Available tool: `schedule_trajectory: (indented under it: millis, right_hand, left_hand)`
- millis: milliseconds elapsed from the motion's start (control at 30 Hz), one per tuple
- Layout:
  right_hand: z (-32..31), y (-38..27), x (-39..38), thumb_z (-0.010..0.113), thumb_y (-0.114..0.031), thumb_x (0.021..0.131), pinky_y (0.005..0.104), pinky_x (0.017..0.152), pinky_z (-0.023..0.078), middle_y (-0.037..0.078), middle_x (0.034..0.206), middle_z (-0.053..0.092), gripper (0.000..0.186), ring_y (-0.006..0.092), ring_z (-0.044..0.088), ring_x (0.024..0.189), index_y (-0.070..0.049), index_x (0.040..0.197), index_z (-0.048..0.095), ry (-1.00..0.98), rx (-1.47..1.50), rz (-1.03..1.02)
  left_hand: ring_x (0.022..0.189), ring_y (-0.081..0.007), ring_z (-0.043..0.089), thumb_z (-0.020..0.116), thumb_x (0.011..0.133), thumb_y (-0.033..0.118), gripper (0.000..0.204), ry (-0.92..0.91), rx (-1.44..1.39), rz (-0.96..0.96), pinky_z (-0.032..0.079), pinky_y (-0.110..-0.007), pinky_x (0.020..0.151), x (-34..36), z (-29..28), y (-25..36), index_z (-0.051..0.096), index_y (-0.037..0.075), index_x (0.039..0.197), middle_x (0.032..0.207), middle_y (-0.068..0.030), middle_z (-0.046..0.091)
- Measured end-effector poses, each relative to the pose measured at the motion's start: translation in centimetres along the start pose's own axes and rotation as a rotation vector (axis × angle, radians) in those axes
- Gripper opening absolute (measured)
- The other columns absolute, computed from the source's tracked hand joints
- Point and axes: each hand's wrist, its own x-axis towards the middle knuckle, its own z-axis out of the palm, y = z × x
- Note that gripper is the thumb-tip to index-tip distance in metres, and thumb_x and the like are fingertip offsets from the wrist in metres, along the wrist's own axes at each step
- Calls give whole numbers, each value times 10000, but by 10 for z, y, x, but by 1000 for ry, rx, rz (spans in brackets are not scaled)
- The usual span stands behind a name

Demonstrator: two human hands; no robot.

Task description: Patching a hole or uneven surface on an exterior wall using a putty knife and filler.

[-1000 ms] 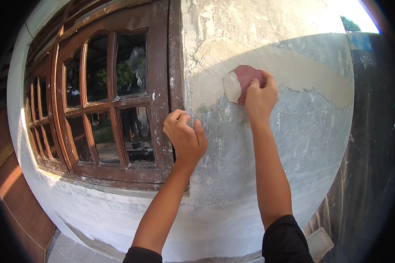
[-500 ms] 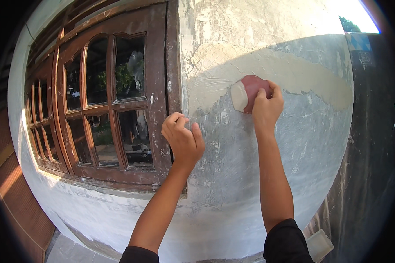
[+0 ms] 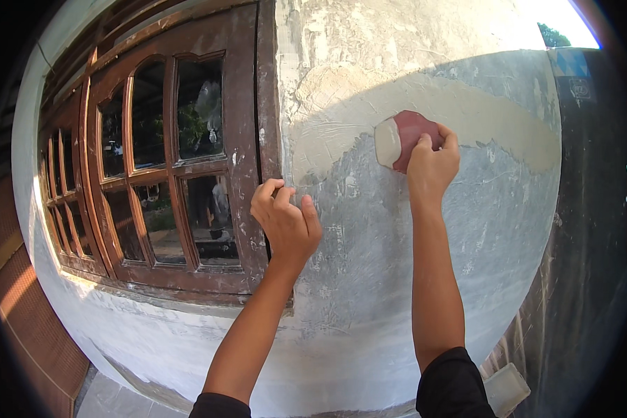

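My right hand (image 3: 432, 164) grips a dark-red flat scraper (image 3: 414, 132), its left side coated with pale filler. The scraper is at the grey wall (image 3: 355, 251), on a band of wet-looking pale filler (image 3: 508, 118) with a ragged lower edge and ridged surface. My left hand (image 3: 285, 223) is lower and further left, fingers apart and bent beside the wooden window frame (image 3: 261, 132), holding nothing; whether its fingertips touch the wall is unclear.
A brown paned wooden window (image 3: 139, 216) fills the left. A dark weathered surface (image 3: 589, 209) stands past the wall's right edge. A pale plastic container (image 3: 506, 386) is low at the right, beside my sleeve. A brown woven panel (image 3: 21, 299) is at the far left, near grey paving (image 3: 118, 400).
The scraper in my right hand has moved rightward across the wall, first dropping slightly, then rising a little. My left hand has shifted slightly leftward.
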Motion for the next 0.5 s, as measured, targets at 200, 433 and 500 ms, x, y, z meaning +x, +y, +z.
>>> schedule_trajectory:
  millis: [200,433,500]
  right_hand:
    - [30,-41,-29,614,-35,838,417,772,512,224,941,685,268,347,672,837,44,1094,624,-197,138,-76]
    - [18,-7,7,611,-48,829,437,806,509,240,989,678,285,376,666,888,46,1098,622,-27,-34,-73]
    - [9,-7,8,610,-52,830,437,810,507,241,987,677,285,378,664,889,45,1098,624,78,-86,-63]
  left_hand:
    - [1126,-352,412,519,965,155,277,-20,23,17,291,-506,956,6,-4,4,395,-21,1139,1201,-226,443]
    - [1116,-349,416,520,963,153,276,-32,30,23,291,-506,956,5,-4,3,393,-24,1133,1204,-224,441]
    - [1115,-348,417,525,954,143,277,-32,17,22,292,-508,956,5,-5,4,395,-24,1133,1204,-226,443]
